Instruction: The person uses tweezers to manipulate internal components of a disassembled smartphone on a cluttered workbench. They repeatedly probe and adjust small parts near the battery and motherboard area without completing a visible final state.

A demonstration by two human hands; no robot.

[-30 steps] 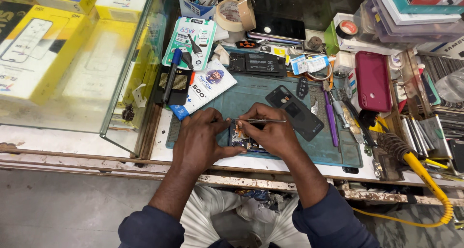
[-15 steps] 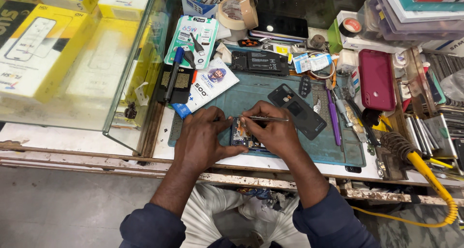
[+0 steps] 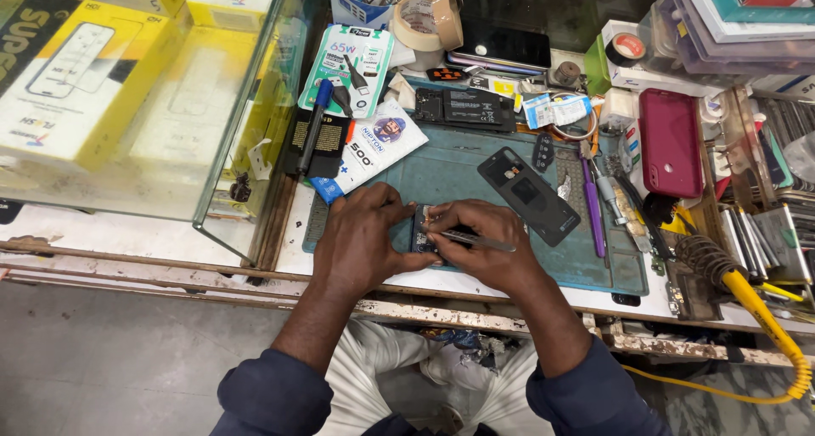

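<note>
While the left hand [image 3: 363,242] pins the opened phone [image 3: 422,230] on the green mat [image 3: 458,168], the right hand [image 3: 480,247] pinches tweezers [image 3: 471,240]; item likely light, fragile, best held by edges.

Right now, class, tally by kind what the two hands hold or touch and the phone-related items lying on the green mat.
Opened phone under left hand: 1
Thin metal tool in right hand: 1
Black phone back cover: 1
Black battery: 1
Total: 4
</note>
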